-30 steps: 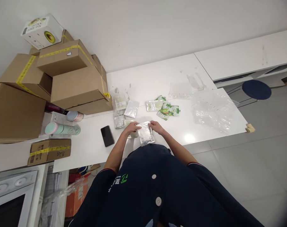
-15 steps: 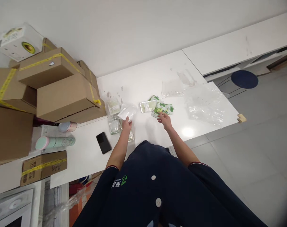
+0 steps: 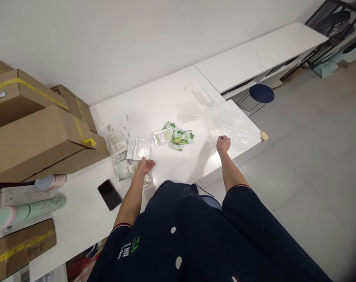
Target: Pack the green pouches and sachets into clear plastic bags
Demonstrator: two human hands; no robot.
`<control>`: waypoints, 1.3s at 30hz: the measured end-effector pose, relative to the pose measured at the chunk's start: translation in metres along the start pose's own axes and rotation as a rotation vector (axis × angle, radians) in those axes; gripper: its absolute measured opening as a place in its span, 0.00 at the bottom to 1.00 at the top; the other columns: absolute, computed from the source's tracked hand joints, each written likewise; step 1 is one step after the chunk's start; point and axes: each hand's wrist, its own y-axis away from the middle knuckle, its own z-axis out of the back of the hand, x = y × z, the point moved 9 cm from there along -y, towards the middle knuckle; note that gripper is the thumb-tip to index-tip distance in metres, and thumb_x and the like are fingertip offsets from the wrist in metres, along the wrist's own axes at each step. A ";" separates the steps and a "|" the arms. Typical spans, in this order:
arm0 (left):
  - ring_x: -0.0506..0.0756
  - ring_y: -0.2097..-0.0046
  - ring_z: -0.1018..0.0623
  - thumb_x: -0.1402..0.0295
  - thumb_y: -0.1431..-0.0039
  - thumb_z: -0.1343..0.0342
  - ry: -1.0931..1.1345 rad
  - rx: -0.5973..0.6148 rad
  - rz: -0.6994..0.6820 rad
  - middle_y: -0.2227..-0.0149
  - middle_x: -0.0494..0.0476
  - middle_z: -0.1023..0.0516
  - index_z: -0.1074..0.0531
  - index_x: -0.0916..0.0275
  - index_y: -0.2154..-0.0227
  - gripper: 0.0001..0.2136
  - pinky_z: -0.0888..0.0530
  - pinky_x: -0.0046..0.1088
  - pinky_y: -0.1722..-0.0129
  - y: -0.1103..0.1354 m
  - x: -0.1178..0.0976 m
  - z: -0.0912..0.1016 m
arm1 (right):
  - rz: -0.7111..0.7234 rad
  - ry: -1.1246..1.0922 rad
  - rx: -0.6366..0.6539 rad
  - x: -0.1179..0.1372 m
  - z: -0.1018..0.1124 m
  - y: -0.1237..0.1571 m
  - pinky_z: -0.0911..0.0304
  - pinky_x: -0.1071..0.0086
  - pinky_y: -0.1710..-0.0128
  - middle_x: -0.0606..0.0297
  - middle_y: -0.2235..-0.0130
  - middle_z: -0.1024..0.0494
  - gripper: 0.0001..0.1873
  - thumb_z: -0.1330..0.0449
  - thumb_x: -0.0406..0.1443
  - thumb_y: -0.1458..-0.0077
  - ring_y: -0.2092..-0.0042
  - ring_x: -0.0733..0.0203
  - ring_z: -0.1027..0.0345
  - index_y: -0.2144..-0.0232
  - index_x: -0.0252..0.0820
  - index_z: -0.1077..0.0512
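Fingers spread, my left hand is at the near edge of a flat silvery packet lying on the table. Around it on the left lie clear-wrapped pale green packets, and another packet is partly hidden under my wrist. My right hand is closed at the near edge of thin clear plastic bags; whatever its fingers pinch is too small to make out. Between my hands rest green-and-white spouted pouches and a pale green labelled packet.
A black phone lies at the left on the white table. Cardboard boxes are stacked beyond it, near a mint-green bottle. A yellowish block caps the table's right corner. A blue stool stands behind.
My left hand has let go of the silvery packet, which now lies flat. My right hand has moved right, from the green pouches to the clear plastic bags, and closed. The view has shifted right.
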 end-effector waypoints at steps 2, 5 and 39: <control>0.53 0.75 0.22 0.55 0.32 0.60 -0.004 0.010 0.002 0.78 0.60 0.26 0.27 0.69 0.66 0.23 0.27 0.24 0.75 0.005 0.002 0.002 | 0.036 0.086 -0.040 0.005 0.009 -0.021 0.50 0.48 0.40 0.45 0.40 0.40 0.20 0.54 0.38 0.40 0.40 0.43 0.46 0.54 0.38 0.27; 0.52 0.75 0.22 0.55 0.32 0.57 0.017 0.030 -0.005 0.77 0.58 0.25 0.26 0.68 0.65 0.22 0.27 0.23 0.76 0.016 0.010 0.007 | 0.139 0.352 -0.019 0.014 0.010 -0.053 0.54 0.41 0.40 0.55 0.32 0.54 0.20 0.54 0.36 0.39 0.34 0.40 0.58 0.50 0.46 0.28; 0.51 0.62 0.23 0.72 0.53 0.33 0.163 0.528 -0.500 0.64 0.49 0.23 0.29 0.54 0.53 0.22 0.25 0.36 0.56 0.100 -0.051 -0.069 | 0.353 -0.270 0.591 0.074 -0.097 0.213 0.36 0.57 0.49 0.57 0.58 0.21 0.21 0.49 0.51 0.42 0.54 0.49 0.29 0.64 0.44 0.25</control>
